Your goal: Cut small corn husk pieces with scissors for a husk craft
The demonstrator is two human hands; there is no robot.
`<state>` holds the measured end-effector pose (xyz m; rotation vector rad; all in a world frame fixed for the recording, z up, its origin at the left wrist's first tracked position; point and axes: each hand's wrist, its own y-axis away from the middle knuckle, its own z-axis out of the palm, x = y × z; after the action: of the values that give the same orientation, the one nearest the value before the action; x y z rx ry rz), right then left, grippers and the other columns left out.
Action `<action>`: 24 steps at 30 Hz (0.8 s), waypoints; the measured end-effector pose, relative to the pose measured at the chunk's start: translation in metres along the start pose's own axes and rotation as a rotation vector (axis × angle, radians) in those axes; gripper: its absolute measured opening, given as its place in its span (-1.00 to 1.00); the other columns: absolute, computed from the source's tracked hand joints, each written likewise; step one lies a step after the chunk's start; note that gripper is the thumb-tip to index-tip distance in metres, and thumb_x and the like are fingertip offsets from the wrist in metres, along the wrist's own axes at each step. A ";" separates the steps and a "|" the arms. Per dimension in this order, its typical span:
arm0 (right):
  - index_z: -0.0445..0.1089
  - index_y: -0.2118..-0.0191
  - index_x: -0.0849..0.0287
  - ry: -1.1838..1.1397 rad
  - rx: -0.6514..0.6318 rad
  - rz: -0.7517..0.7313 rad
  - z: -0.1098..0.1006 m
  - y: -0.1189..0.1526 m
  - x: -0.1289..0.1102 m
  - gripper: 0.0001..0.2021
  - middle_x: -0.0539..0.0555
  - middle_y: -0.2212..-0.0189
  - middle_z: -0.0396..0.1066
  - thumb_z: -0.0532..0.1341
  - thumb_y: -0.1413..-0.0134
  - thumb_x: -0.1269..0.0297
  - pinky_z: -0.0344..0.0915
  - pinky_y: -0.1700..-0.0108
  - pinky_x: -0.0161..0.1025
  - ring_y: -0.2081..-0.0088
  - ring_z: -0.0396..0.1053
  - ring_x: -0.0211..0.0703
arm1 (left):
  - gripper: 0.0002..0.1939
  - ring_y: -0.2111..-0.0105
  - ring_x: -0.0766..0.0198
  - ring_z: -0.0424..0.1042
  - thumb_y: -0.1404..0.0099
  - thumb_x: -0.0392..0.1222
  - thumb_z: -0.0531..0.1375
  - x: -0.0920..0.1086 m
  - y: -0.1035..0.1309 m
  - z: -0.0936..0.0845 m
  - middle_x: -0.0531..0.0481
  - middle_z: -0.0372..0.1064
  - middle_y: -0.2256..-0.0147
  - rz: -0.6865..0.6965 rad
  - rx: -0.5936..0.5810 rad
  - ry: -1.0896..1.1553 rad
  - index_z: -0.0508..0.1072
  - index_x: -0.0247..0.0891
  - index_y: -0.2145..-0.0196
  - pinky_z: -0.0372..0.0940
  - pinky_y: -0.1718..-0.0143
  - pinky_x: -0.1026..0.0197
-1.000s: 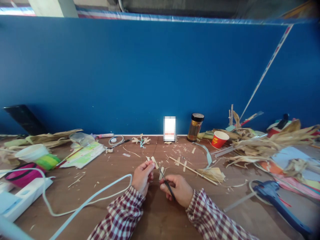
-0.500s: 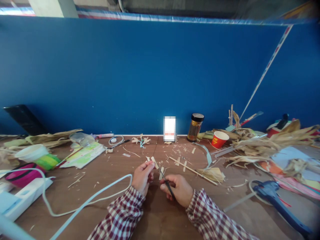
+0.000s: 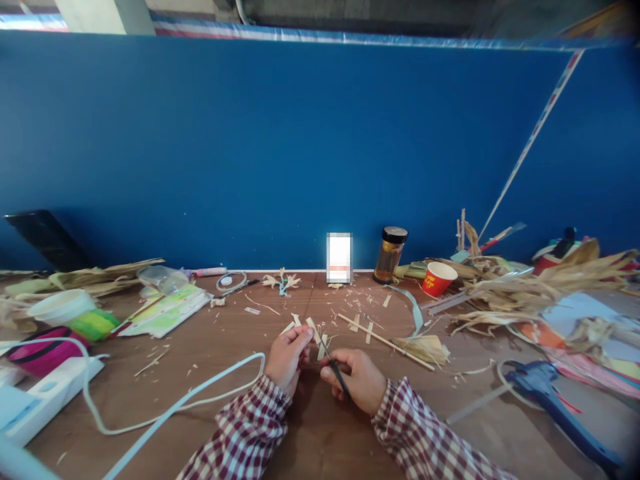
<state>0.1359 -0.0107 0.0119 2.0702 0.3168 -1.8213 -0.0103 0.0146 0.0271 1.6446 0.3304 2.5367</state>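
Observation:
My left hand (image 3: 290, 355) pinches a small pale strip of corn husk (image 3: 313, 325) between thumb and forefinger. Dark-handled scissors (image 3: 338, 376) are in my right hand (image 3: 356, 380), their blades pointing up and left beside the strip. Whether the blades touch the strip I cannot tell. Just beyond the fingers lie several cut husk pieces (image 3: 321, 347). A thin wooden stick (image 3: 385, 341) rests on the table past my right hand, near a wider piece of husk (image 3: 425, 349).
To the right lie a blue glue gun (image 3: 565, 407), a heap of dry husks (image 3: 530, 290) and a red paper cup (image 3: 439, 279). A lidded bottle (image 3: 391, 255) stands by the blue partition. On the left, a white cable (image 3: 185, 400) loops over the table near a power strip (image 3: 55, 397).
My left hand has shifted slightly, and the strip in it has turned and come closer to the scissor blades. My right hand stays nearly in place.

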 end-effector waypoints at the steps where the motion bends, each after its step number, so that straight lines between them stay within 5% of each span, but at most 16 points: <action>1: 0.33 0.30 0.25 -0.002 0.002 0.000 0.000 0.000 -0.001 -0.69 -0.09 0.70 0.26 0.19 0.07 0.09 0.15 0.61 -0.44 0.67 0.20 -0.38 | -0.77 0.71 0.55 0.03 0.09 -0.15 0.30 -0.001 0.000 0.000 0.13 0.19 0.64 -0.007 -0.004 -0.004 0.37 -0.34 0.52 -0.06 0.74 0.46; 24: 0.34 0.34 0.23 0.033 0.023 -0.034 0.000 0.001 -0.003 -0.70 -0.10 0.71 0.22 0.18 0.07 0.06 0.13 0.62 -0.44 0.68 0.18 -0.38 | -0.69 0.75 0.55 0.02 0.15 -0.09 0.31 -0.003 0.002 0.003 0.20 0.13 0.74 -0.050 0.007 -0.028 0.35 -0.35 0.52 -0.09 0.75 0.45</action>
<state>0.1362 -0.0114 0.0147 2.1253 0.3429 -1.8194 -0.0064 0.0124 0.0261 1.6520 0.3739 2.4770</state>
